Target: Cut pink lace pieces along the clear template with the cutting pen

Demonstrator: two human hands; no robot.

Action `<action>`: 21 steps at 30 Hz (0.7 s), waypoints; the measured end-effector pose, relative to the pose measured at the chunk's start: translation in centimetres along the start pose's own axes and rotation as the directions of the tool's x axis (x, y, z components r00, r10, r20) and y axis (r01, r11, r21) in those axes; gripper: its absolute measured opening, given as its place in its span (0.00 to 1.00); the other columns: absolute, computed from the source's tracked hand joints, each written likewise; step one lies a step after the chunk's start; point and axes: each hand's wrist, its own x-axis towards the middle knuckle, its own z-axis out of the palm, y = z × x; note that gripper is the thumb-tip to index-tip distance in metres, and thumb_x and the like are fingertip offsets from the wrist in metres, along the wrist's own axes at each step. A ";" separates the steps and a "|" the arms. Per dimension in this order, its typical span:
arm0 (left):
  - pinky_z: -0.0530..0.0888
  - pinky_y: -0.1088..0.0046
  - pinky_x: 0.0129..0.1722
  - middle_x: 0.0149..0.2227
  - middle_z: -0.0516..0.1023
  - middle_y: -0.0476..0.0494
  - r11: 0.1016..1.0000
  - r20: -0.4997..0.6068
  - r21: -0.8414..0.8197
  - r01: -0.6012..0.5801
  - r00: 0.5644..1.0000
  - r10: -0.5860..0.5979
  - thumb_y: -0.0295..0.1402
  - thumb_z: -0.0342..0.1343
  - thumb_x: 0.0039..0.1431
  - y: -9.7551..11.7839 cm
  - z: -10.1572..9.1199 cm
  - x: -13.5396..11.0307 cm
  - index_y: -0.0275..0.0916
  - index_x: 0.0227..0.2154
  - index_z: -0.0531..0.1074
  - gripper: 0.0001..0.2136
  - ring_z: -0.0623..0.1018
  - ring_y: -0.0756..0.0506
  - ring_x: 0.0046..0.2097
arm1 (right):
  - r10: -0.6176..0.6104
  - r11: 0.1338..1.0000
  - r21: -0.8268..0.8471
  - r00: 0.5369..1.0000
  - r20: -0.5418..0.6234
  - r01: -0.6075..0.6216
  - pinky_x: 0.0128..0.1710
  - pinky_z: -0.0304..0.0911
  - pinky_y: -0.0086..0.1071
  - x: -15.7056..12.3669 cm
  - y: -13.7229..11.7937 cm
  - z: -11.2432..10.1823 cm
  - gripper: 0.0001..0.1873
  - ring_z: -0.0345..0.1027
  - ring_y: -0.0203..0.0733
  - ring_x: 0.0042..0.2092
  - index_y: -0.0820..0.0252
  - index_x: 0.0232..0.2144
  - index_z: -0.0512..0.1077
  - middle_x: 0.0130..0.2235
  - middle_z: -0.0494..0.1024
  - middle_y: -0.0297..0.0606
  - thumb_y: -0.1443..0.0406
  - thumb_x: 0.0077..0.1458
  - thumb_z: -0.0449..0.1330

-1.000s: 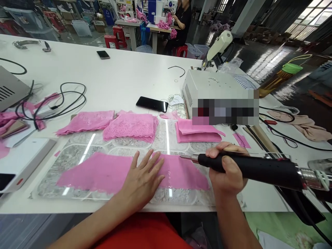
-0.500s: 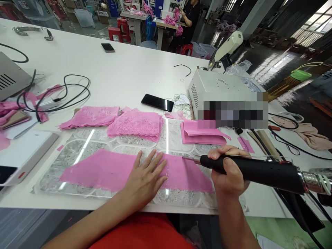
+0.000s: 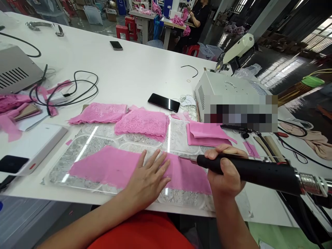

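A long pink fabric piece [image 3: 103, 166] lies flat on a clear, glossy mat [image 3: 59, 173] near the table's front edge. My left hand [image 3: 146, 180] rests on its middle, palm down with the fingers spread. In my right hand [image 3: 227, 173] is a thick black corded hand tool [image 3: 261, 174] with a narrow metal tip, held almost level. That tip points left and sits at the fabric's far edge, right of my left fingers; whether it touches cannot be made out. Behind lie lacy pink pieces [image 3: 142, 124] in a stack and folded pink fabric [image 3: 207, 134].
A grey metal box [image 3: 220, 84] stands at the back right, its front blurred. A black phone [image 3: 164, 102] lies beyond the lace. Looped black cable [image 3: 75, 88] and a white flat device [image 3: 41, 147] are on the left. Across the room, a person [image 3: 198, 24] sits at a sewing table.
The tool's tip has moved slightly left along the fabric's far edge. My left hand stays spread on the fabric. The camera view has turned a little left.
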 end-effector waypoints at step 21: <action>0.52 0.56 0.68 0.56 0.74 0.41 0.959 -0.124 -0.232 -0.165 0.982 0.139 0.30 0.50 0.66 -0.7 -2.3 -3.0 0.33 0.50 0.71 0.12 0.61 0.40 0.66 | 0.084 0.986 0.129 0.988 0.131 -0.101 0.29 0.68 0.34 -1.4 -0.4 1.5 0.07 0.66 0.32 0.27 0.58 0.33 0.69 0.33 0.69 0.32 0.69 0.47 0.57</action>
